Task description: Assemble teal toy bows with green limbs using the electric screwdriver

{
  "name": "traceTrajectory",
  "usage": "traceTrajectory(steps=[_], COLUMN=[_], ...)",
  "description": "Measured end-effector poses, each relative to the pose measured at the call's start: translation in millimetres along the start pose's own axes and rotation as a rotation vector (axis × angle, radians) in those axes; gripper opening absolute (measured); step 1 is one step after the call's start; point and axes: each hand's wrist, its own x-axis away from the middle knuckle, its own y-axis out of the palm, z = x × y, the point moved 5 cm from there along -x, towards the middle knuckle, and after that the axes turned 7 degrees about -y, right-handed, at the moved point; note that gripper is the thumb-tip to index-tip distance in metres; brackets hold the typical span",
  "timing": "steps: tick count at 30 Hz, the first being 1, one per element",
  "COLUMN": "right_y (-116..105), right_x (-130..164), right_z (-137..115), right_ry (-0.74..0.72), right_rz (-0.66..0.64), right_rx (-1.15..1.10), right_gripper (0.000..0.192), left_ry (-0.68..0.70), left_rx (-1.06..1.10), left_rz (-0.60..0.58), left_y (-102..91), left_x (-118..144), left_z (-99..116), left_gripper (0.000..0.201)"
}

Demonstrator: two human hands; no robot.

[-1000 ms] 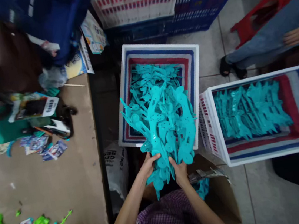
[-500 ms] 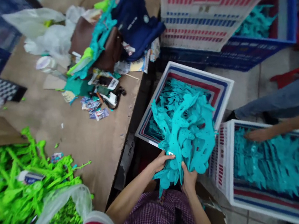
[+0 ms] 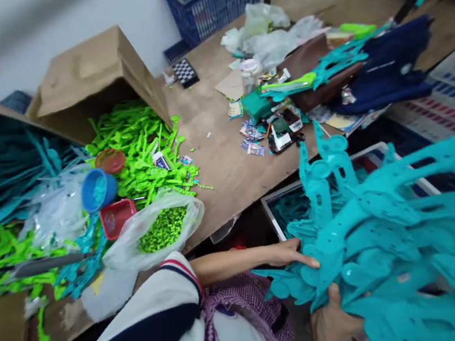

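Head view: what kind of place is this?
Likely a small plastics workshop or packing room: both hands grip a teal plastic parts bundle, loose green plastic parts cover the table, beside a cardboard box.

brown worktable (image 3: 226,159), green plastic parts pile (image 3: 143,149), open cardboard box (image 3: 90,82), bag of green bits (image 3: 161,229), blue cup (image 3: 97,190), navy cloth (image 3: 388,72), clutter

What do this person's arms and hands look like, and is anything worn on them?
Both hands are bare, with no gloves. The left hand extends from a bare forearm below a short white sleeve edged with red and navy stripes. Of the right hand, only the hand and wrist show.
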Motion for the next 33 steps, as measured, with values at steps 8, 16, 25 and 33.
traceTrajectory(steps=[8,16,25,33], right_y=[41,185,362,471], right_x=[38,123,271,320], right_z=[-5,-68,-103,-72], right_ry=[-0.083,-0.165,-0.194,-0.208], right_rz=[-0.211,-0.733,-1.235,-1.359], right_rx=[-0.051,-0.075,-0.266,-0.27], right_gripper=[0.085,0.073,0.069,0.08], left_ry=[0.105,0.478,0.764,0.839], left_rx=[-0.027,0.139,0.383,0.548], left_rz=[0.024,0.376,0.711,0.725], left_y=[-16.9,-109.5,-264.9,-366.6], left_x=[98,229,343,351], left_z=[61,114,156,192], left_gripper=[0.076,0.076,0.05,0.05])
